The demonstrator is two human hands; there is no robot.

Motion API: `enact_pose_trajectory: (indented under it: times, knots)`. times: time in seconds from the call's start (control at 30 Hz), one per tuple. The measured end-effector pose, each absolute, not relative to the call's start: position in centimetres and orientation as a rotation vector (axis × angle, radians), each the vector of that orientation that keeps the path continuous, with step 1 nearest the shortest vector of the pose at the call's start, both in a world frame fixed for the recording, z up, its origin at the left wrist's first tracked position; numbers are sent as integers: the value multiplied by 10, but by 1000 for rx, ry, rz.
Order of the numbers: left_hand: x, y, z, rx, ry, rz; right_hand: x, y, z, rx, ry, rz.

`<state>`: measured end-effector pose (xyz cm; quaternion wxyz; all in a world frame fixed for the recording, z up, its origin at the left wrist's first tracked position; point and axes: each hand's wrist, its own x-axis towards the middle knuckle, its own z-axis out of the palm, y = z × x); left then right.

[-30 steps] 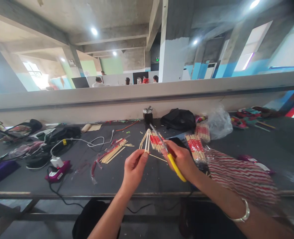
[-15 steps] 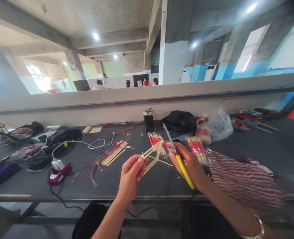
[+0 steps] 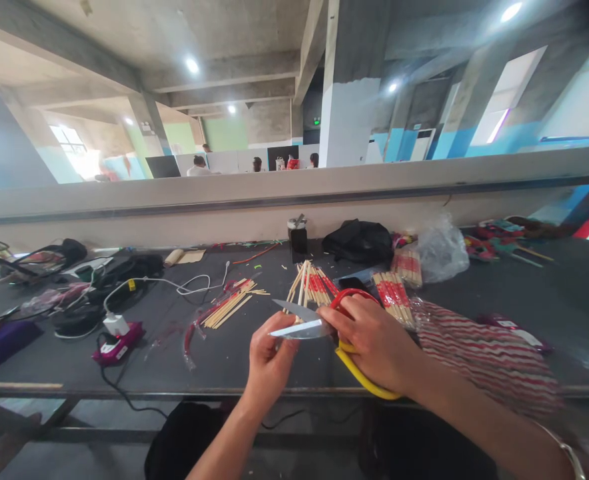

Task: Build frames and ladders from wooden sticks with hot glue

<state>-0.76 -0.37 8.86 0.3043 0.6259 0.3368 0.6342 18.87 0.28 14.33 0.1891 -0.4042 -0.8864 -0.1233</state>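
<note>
My left hand (image 3: pixel 270 353) is closed in a pinch on the near end of a small frame of joined wooden sticks (image 3: pixel 302 283), which points away from me above the table. My right hand (image 3: pixel 374 340) grips a pair of scissors (image 3: pixel 302 329) with one red and one yellow handle. Their blades are spread and reach left, just above my left fingertips, around the near end of the frame. Whether the blades touch the sticks I cannot tell. Beyond the frame lies a bundle of chopsticks (image 3: pixel 319 285) with red wrapping.
Loose sticks (image 3: pixel 228 308) lie left of my hands. A purple power strip (image 3: pixel 119 343) with a white cable is farther left. To the right are packed chopsticks (image 3: pixel 393 297) and a striped cloth (image 3: pixel 484 353). A dark container (image 3: pixel 298 243) and black bag (image 3: pixel 358 241) stand behind.
The scissors have swung from pointing away to pointing left, and their blades have opened near my left fingers. The stick frame tilted toward the right, then turned back to point away from me.
</note>
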Motion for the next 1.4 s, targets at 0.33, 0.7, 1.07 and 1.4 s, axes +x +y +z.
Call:
enact_pose_trajectory:
  times: [0.33,0.7,1.07,1.4]
  knots:
    - [-8,-7,94,1757,899,1739,187,3,141,-1055,-2469,-411]
    - [-7,-7,100,1784,834,1789,191,6,143,-948,-2501,-328]
    - [-6,-12,106,1825,873,1671,189,5,149,-1036,-2497,-496]
    - [-4,-15,114,1804,861,1650,192,3,150,-979,-2501,-508]
